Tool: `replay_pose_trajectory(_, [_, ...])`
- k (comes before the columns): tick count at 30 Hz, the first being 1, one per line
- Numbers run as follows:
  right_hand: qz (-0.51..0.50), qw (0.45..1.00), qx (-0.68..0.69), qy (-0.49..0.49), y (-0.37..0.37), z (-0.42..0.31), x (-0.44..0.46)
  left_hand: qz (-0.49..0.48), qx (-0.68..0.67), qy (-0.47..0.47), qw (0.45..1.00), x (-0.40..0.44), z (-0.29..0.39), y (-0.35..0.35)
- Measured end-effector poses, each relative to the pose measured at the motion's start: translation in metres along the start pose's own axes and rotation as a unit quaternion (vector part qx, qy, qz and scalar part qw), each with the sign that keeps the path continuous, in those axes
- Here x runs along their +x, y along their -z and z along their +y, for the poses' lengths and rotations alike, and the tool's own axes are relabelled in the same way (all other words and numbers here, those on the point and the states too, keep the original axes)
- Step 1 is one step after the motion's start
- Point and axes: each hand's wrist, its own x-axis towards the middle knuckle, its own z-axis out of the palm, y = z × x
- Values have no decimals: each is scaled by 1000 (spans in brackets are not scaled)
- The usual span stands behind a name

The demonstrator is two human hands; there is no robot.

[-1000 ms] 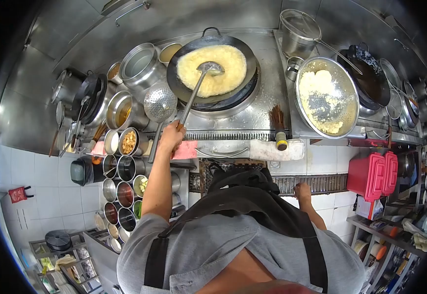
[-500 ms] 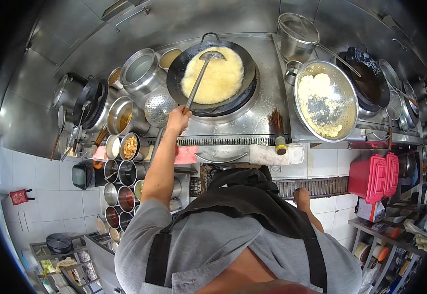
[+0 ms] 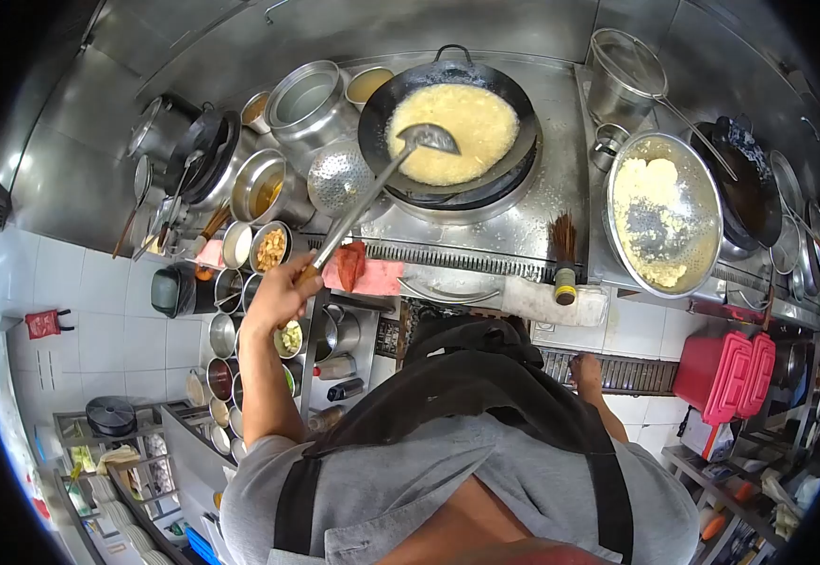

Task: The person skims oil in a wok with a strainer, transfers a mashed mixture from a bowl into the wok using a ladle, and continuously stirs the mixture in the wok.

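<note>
My left hand (image 3: 283, 294) is closed around the wooden end of a long-handled wok ladle (image 3: 349, 218). The ladle's bowl sits over the wok (image 3: 372, 141), at the surface of the pale yellow, frothy liquid (image 3: 471, 115). A crumpled red cloth (image 3: 351, 266) lies on a pink cloth just beyond the hand, beside the handle. My right hand (image 3: 586, 369) hangs low beside the black apron, away from the stove; its fingers are too small and turned away to make out.
Right of the wok sits a perforated metal bowl (image 3: 702, 212) with pale yellow crumbs. A brush (image 3: 562, 250) stands at the counter's front edge by a folded cloth (image 3: 532, 301). Left are a perforated skimmer (image 3: 339, 177), metal pots (image 3: 301, 99) and several ingredient tins. Red bins (image 3: 711, 377) are at right.
My left hand has drawn back toward me and to the left, pulling the ladle's bowl nearer from the wok's far side. The camera view has shifted left. My right hand stays low.
</note>
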Motion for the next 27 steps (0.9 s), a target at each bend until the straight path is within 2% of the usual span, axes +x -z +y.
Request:
replay_pose_trajectory(3, [-6, 998, -57, 39, 7, -1, 2, -8, 27, 3, 1000, -8, -19, -10])
replay_pose_trajectory(7, [-13, 997, -72, 39, 11, -2, 11, -20, 15, 8, 1000, 8, -31, -35])
replay_pose_trajectory(9, [-49, 997, -56, 8, 19, -9, 13, -13, -2, 10, 1000, 20, -27, -51])
replay_pose_trajectory(12, [-36, 999, -7, -26, 25, -19, 13, -19, -13, -6, 1000, 53, -35, -73])
replay_pose_trajectory(15, [-25, 1000, 6, -13, 37, -32, 1, 6, 18, -44, 999, 90, -47, -95])
replay_pose_trajectory(17, [-29, 999, 11, -42, 43, -41, -6, 37, 25, -63, 997, 104, -35, -104])
replay_pose_trajectory(18, [-33, 996, 5, -77, 47, -47, -12, 3, 28, -28, 999, 112, -28, -105])
replay_pose_trajectory(20, [-35, 992, 4, -118, 45, -42, -18, 19, 51, -59, 997, 142, -40, -116])
replay_pose_trajectory(21, [-21, 994, -14, -110, 40, -36, -19, 39, 72, -86, 993, 154, -43, -120])
replay_pose_trajectory(23, [-6, 994, -29, -107, 20, -11, -16, 22, 56, -64, 996, 163, -29, -122])
replay_pose_trajectory(25, [66, 995, -62, -47, 7, 4, -20, 20, 53, -79, 995, 174, -22, -124])
replay_pose_trajectory(27, [60, 995, -71, -36, 6, 11, -26, 32, 45, -84, 995, 187, -19, -126])
